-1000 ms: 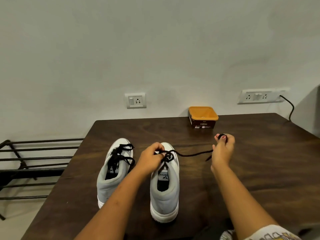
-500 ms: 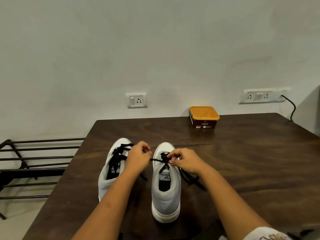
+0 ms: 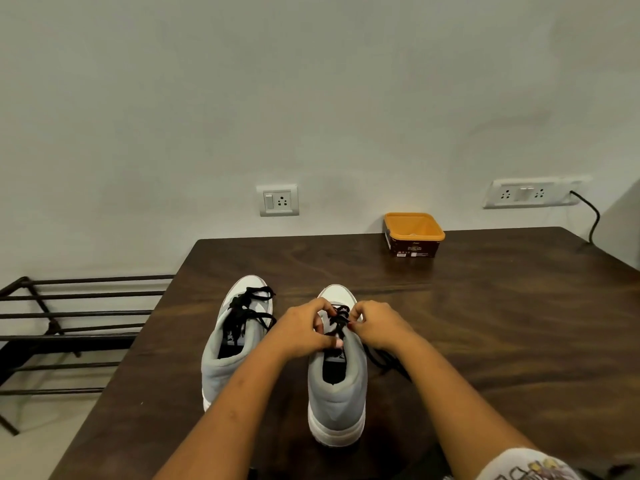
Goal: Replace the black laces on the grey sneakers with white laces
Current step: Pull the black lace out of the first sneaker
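**Tabletop** [image 3: 485, 306]: dark wood.

**Worked sneaker** [image 3: 337, 393]: grey with a white sole. It stands near the near edge, heel toward that edge and toe toward the far edge.

**Black lace** [image 3: 338, 318]: threaded only through the toe-end eyelets. Its loose length lies on the tabletop just right of the sneaker.

**Left hand** [image 3: 301, 329] and **right hand** [image 3: 379, 327]: close together over the toe-end eyelets, fingers curled, each pinching the black lace. A second ago the right hand was held well out to the right with the lace drawn taut. Half a second ago it was back at the sneaker while the left hand sat between the two shoes. Both hands have now closed in on the eyelets.

**Second sneaker** [image 3: 228, 355]: just beside the first, toward the left edge. Its loosened laces [image 3: 249, 308] are unchanged.

**Orange tub** [image 3: 414, 233]: open, at the far edge, unmoved.
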